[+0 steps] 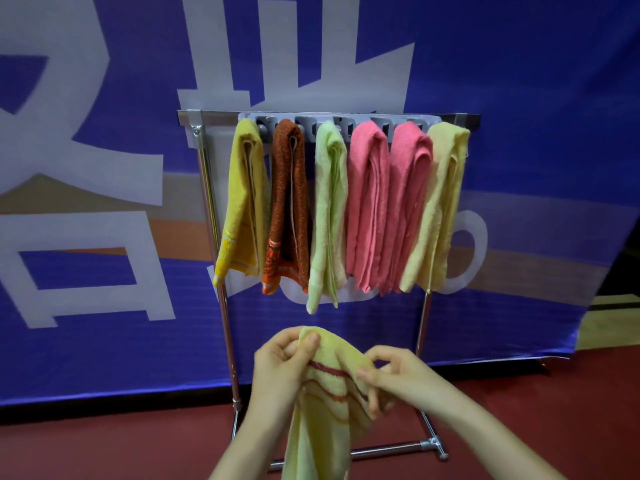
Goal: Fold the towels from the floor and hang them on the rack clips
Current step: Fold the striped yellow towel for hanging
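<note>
Before the rack, a person's left hand and right hand each pinch the upper edge of a pale yellow striped towel, held just below six folded towels hanging from the clip strip. No free clip shows, and the dangling tail could slip its fold. The blue banner behind carries large white characters, cropped and unreadable.
</note>
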